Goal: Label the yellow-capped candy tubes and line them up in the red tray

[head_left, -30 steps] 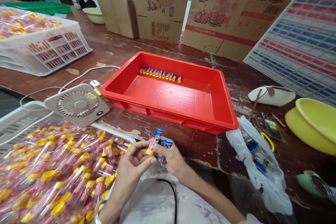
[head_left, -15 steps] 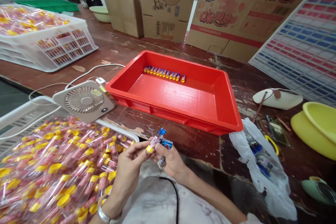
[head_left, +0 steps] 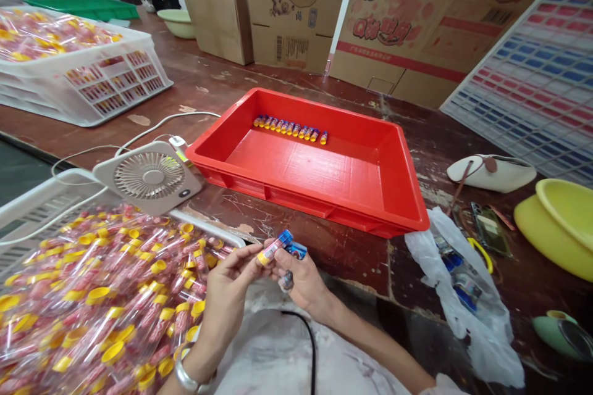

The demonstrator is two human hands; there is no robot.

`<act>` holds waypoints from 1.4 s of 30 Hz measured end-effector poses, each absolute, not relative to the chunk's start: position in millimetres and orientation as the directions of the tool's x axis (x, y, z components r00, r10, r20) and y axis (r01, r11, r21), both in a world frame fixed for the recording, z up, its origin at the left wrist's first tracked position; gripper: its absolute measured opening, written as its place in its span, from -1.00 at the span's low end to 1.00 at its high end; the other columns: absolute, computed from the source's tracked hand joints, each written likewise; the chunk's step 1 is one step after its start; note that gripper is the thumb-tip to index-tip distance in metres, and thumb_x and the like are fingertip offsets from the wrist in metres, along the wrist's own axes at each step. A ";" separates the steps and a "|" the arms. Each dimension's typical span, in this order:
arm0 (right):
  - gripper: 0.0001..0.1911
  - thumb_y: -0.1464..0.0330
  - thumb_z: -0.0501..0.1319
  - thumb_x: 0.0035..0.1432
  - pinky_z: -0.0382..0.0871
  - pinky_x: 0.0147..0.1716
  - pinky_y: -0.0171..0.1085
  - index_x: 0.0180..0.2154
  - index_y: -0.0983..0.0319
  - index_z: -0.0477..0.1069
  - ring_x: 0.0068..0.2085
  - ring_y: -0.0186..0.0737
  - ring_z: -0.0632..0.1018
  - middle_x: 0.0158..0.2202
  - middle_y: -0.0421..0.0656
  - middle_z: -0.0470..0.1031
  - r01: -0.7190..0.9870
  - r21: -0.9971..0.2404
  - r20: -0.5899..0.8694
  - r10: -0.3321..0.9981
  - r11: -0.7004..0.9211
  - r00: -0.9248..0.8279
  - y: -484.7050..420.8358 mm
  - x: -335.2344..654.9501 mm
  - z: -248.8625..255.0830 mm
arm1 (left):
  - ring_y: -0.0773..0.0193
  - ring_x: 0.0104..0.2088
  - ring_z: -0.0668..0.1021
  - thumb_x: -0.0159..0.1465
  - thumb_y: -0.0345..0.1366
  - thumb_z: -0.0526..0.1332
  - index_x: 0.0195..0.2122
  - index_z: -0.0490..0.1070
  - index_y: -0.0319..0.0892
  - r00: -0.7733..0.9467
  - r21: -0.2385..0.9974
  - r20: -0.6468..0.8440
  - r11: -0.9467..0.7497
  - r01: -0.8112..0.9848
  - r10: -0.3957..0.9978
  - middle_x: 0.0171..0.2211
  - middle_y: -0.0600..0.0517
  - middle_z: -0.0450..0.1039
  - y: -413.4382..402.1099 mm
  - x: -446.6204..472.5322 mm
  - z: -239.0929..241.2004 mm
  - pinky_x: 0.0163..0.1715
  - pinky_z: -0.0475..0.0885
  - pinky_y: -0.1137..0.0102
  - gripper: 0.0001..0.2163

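Observation:
Between my hands is a small candy tube [head_left: 269, 251], yellow at its lower end and bright blue at its upper end. My left hand [head_left: 231, 281] pinches the tube near its yellow end. My right hand [head_left: 303, 282] is closed around several small blue printed wrappers [head_left: 297, 250], its thumb and fingers also against the tube. A crumpled shiny bit [head_left: 287, 281] shows under the right fingers. Ahead, a red tray [head_left: 296, 210] holds a row of similar blue-and-yellow tubes [head_left: 290, 128] along its far wall.
At lower left, a white crate [head_left: 28, 197] is heaped with yellow-capped tubes. A small fan [head_left: 152, 176] with a white cable stands beside it. To the right lie a plastic bag [head_left: 486, 333], yellow bowls [head_left: 556, 228] and a white case [head_left: 491, 173]. Cardboard boxes [head_left: 393, 31] line the back.
The blue end of the tube has tilted down to the right, and blue now covers more of the tube's upper part. Both hands stay in nearly the same place.

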State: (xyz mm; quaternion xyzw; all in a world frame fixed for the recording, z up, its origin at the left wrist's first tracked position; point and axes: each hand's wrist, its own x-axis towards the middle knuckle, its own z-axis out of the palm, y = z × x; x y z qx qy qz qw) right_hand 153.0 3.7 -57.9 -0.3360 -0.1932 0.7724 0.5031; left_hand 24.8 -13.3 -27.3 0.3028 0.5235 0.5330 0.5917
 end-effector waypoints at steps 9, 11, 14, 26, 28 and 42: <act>-0.61 0.15 0.50 -0.13 0.19 -0.52 -0.39 -0.27 0.22 0.57 -0.55 -0.43 0.15 -0.56 -0.31 0.28 -0.655 -0.615 -0.311 0.899 -0.438 -0.309 2.4 153.3 -55.7 | 0.26 -0.46 0.63 -0.02 -0.24 0.51 -0.31 0.66 -0.20 -0.130 0.886 -0.343 0.274 -0.375 0.930 -0.41 -0.02 0.66 -12.2 22.4 -31.7 -0.39 0.57 0.45 -0.75; -0.61 0.14 0.49 -0.12 0.18 -0.53 -0.39 -0.26 0.21 0.57 -0.55 -0.42 0.14 -0.57 -0.31 0.26 -0.646 -0.624 -0.312 0.898 -0.440 -0.310 1.7 152.9 -56.7 | 0.26 -0.47 0.63 -0.04 -0.25 0.52 -0.32 0.66 -0.21 -0.141 0.885 -0.350 0.278 -0.373 0.926 -0.43 -0.02 0.66 -12.3 21.9 -33.0 -0.40 0.57 0.44 -0.74; -0.61 0.14 0.48 -0.11 0.19 -0.53 -0.38 -0.25 0.19 0.56 -0.55 -0.41 0.14 -0.59 -0.32 0.24 -0.637 -0.636 -0.311 0.900 -0.436 -0.305 0.8 152.2 -58.1 | 0.25 -0.49 0.62 -0.07 -0.24 0.53 -0.34 0.65 -0.22 -0.158 0.886 -0.357 0.280 -0.371 0.921 -0.46 -0.03 0.65 -11.8 22.6 -32.6 -0.42 0.56 0.43 -0.73; -0.64 0.16 0.47 -0.06 0.19 -0.53 -0.38 -0.25 0.21 0.57 -0.55 -0.42 0.16 -0.59 -0.32 0.24 -0.637 -0.649 -0.291 0.910 -0.416 -0.297 -0.3 150.0 -63.7 | 0.27 -0.50 0.59 -0.10 -0.26 0.53 -0.38 0.65 -0.23 -0.209 0.895 -0.353 0.265 -0.359 0.912 -0.50 -0.01 0.63 -11.5 23.1 -31.8 -0.45 0.54 0.45 -0.74; -0.65 0.16 0.47 -0.06 0.20 -0.52 -0.39 -0.25 0.21 0.57 -0.55 -0.43 0.16 -0.59 -0.32 0.24 -0.640 -0.648 -0.287 0.911 -0.413 -0.297 -0.2 149.7 -64.0 | 0.27 -0.50 0.59 -0.10 -0.26 0.53 -0.38 0.64 -0.23 -0.208 0.895 -0.349 0.259 -0.362 0.914 -0.49 0.00 0.62 -11.4 23.5 -30.8 -0.45 0.54 0.45 -0.74; -0.54 0.18 0.53 -0.20 0.22 -0.51 -0.37 -0.22 0.18 0.54 -0.54 -0.40 0.26 -0.54 -0.29 0.36 -0.674 -0.570 -0.257 0.881 -0.469 -0.396 2.9 159.6 -60.4 | 0.31 -0.48 0.62 -0.04 -0.25 0.53 -0.34 0.59 -0.22 -0.051 0.852 -0.370 0.317 -0.416 0.928 -0.46 0.02 0.62 -13.5 22.3 -21.6 -0.41 0.57 0.49 -0.73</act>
